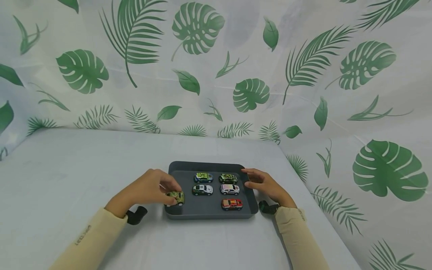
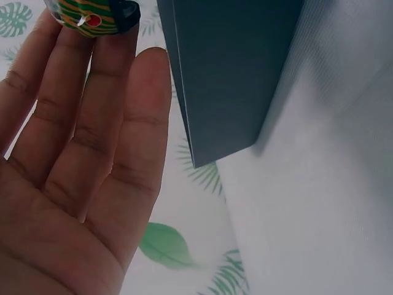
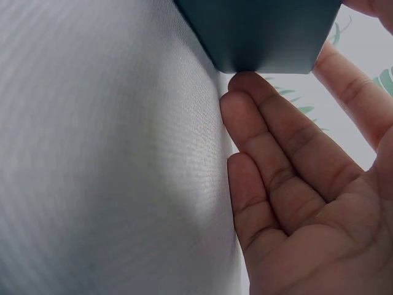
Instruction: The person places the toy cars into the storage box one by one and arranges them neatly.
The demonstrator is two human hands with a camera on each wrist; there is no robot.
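Observation:
My left hand (image 1: 152, 187) pinches a green-and-yellow patterned toy car (image 1: 179, 197) between thumb and fingers, above the left part of a dark grey tray (image 1: 202, 216). Whether its wheels touch the tray floor cannot be told. In the left wrist view, the striped underside or flank of the toy car (image 2: 92, 18) shows at the fingertips. At the tray's right wall, my right hand (image 1: 270, 187) rests its thumb and index finger on the rim near the far corner. The right wrist view shows its other fingers (image 3: 264, 129) nearly straight, beneath the tray corner (image 3: 270, 37).
Several toy cars stand in the tray: a yellow-and-blue car (image 1: 203, 177), a dark green car (image 1: 228, 178), a white-and-green car (image 1: 202, 189), a white-and-pink car (image 1: 230, 189) and a red car (image 1: 231, 204). Beneath is a white-covered table (image 1: 84, 165), before a leaf-print curtain (image 1: 216, 75).

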